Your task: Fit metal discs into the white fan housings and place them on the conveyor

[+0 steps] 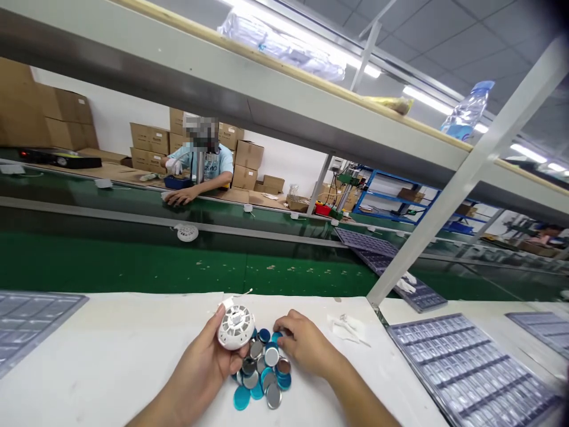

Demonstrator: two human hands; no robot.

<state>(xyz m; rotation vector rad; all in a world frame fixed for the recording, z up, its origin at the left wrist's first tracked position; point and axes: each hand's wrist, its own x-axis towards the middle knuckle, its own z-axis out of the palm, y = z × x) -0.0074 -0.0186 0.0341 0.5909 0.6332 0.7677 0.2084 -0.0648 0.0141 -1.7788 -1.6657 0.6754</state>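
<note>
My left hand point(205, 356) is closed around a small white round fan housing point(236, 326), its slotted face tilted up toward me and a thin lead sticking out at its top. Under and to the right of it lies a loose pile of round metal discs point(272, 396), some silver and some covered in blue film. At the pile's upper right edge, the curled thumb and fingers of my right hand point(306, 344) pinch a blue disc point(277, 337). The fingertips partly hide that disc, and the left hand covers the pile's left side.
Clear plastic trays lie on the white table at right point(471, 367) and left point(35, 326). A slanted post point(444, 213) rises right of my hands. Beyond runs a green conveyor point(133, 261) with another white housing point(187, 233). Across it sits a co-worker point(213, 172).
</note>
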